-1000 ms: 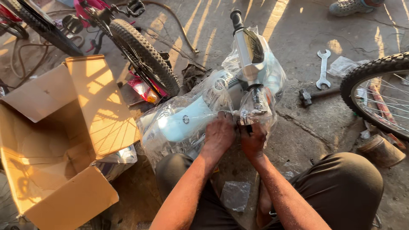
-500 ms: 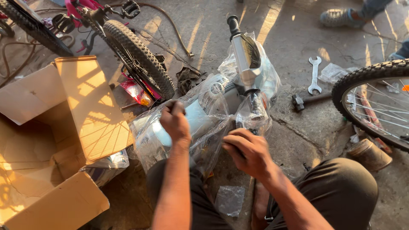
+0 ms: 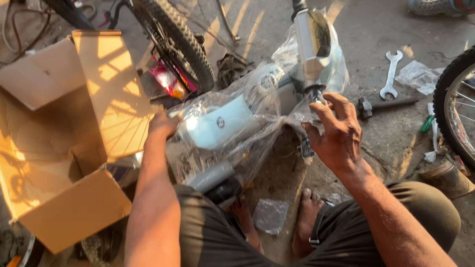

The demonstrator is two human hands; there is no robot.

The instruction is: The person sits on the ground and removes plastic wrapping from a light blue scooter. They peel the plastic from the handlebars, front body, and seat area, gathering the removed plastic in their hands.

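Left hand (image 3: 162,123) gripping crinkly clear plastic wrap (image 3: 232,143) around a pale blue bike frame (image 3: 217,123) lying mid-floor, right hand (image 3: 336,133) pinching the film's right side, open cardboard box (image 3: 64,148) sitting left, steel spanner (image 3: 391,74) lying far right

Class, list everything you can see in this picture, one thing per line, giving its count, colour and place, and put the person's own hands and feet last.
bicycle frame: one, pale blue and silver, centre, wrapped in plastic
plastic wrap: one, clear, around the frame
cardboard box: one, brown, open, left
knobbly tyre: one, black, top centre
spoked wheel: one, black tyre, right edge
spanner: one, silver, on the ground upper right
hammer: one, dark, below the spanner
small plastic bag: one, clear, between the feet
shoe: one, another person's, top right
left hand: one, gripping the wrap by the box
right hand: one, pulling the wrap at the frame's end
feet: two, in sandals, bottom centre
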